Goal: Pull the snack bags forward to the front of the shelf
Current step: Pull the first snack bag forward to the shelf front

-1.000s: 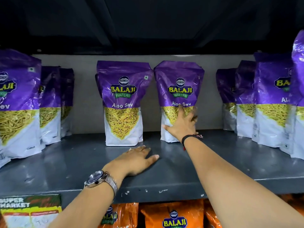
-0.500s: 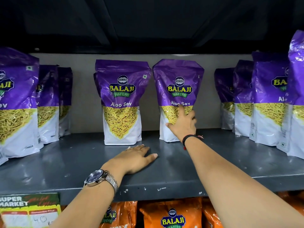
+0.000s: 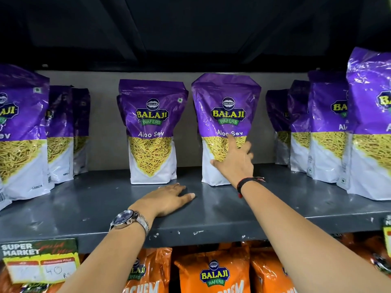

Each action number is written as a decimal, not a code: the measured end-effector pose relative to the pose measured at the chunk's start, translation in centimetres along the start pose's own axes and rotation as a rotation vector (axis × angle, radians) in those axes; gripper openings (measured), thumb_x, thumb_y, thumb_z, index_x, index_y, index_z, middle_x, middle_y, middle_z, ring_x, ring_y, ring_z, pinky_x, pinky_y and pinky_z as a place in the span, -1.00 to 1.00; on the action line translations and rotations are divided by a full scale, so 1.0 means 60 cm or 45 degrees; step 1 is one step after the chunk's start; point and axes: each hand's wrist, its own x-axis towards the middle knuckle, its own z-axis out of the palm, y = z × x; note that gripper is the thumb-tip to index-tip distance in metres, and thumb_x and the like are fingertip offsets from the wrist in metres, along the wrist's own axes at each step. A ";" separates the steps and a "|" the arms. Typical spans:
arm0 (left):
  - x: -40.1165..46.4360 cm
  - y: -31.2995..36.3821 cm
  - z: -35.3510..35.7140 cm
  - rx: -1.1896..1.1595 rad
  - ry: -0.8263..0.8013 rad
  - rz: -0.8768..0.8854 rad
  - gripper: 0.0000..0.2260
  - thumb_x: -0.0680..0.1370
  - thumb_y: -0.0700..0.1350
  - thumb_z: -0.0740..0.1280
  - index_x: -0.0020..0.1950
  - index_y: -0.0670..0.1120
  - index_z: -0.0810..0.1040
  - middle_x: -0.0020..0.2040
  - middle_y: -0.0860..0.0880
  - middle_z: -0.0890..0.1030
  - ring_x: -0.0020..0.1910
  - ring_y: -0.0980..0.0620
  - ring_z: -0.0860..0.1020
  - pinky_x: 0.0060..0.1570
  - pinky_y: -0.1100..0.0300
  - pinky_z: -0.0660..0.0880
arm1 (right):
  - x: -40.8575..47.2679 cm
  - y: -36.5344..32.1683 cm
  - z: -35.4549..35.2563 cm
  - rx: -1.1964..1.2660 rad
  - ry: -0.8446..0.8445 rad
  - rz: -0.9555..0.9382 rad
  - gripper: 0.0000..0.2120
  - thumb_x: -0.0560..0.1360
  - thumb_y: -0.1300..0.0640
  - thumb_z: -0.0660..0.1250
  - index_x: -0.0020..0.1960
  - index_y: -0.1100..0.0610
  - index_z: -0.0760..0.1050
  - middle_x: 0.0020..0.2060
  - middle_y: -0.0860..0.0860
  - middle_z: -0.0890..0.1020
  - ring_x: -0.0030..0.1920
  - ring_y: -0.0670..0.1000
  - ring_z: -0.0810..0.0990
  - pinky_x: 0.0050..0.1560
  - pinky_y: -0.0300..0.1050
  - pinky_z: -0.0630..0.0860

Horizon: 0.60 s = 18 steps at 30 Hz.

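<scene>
Snack bags, purple Aloo Sev pouches, stand along a grey metal shelf (image 3: 211,214), and only the head view shows them. 2 of them sit upright at the back by the wall: the left centre bag (image 3: 151,127) stands untouched, and just beside it is the right centre bag (image 3: 226,111), the one being handled. Both are well back from the front lip, while the stacks at the far left (image 3: 21,127) and far right (image 3: 370,123) already reach much nearer the edge.

The right hand (image 3: 234,161) is spread flat against the lower front of the right centre bag, fingers fanned apart and thumb out to the side. I cannot tell whether any fingers hook round its far edge, so it looks like a touch, not a firm clamp. The left hand (image 3: 167,200) lies palm down on the bare shelf, fingers loosely together, holding nothing and apparently bracing.

To pull this pouch well, I would say the fingers should wrap round its side or behind it low down, then slide the base forward evenly. Tugging high up would likely tip it. The orange bags (image 3: 213,273) below stay out of it.
</scene>
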 end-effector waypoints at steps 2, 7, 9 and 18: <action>0.000 0.000 0.000 -0.003 -0.002 -0.002 -0.43 0.55 0.22 0.03 0.50 -0.01 0.13 0.55 -0.02 0.06 0.52 0.00 0.04 0.48 0.09 -0.02 | -0.010 0.001 -0.009 -0.012 0.008 -0.002 -0.22 0.38 0.00 0.46 0.46 -0.02 0.10 0.35 0.23 0.19 0.29 0.33 0.28 0.13 0.11 0.46; 0.001 -0.001 0.000 -0.005 0.002 -0.008 -0.42 0.54 0.23 0.03 0.50 0.00 0.13 0.55 -0.01 0.06 0.52 0.00 0.06 0.49 0.08 -0.01 | -0.037 0.004 -0.032 -0.054 0.013 -0.029 -0.22 0.39 -0.04 0.44 0.46 -0.06 0.08 0.34 0.22 0.21 0.29 0.32 0.30 0.10 0.12 0.48; 0.003 -0.002 0.001 -0.006 0.003 -0.007 -0.42 0.54 0.23 0.03 0.49 -0.01 0.13 0.55 -0.01 0.08 0.51 0.00 0.07 0.50 0.07 0.01 | -0.048 0.004 -0.041 -0.066 0.018 -0.035 -0.23 0.39 -0.05 0.43 0.46 -0.06 0.08 0.34 0.22 0.21 0.28 0.31 0.30 0.09 0.13 0.49; 0.008 -0.004 0.001 -0.026 0.011 0.027 -0.42 0.55 0.21 0.04 0.49 -0.05 0.15 0.54 -0.03 0.13 0.50 -0.01 0.10 0.47 0.09 0.04 | -0.095 0.003 -0.083 -0.084 0.055 -0.037 -0.23 0.37 -0.09 0.45 0.44 -0.09 0.11 0.32 0.18 0.22 0.27 0.28 0.33 0.03 0.11 0.51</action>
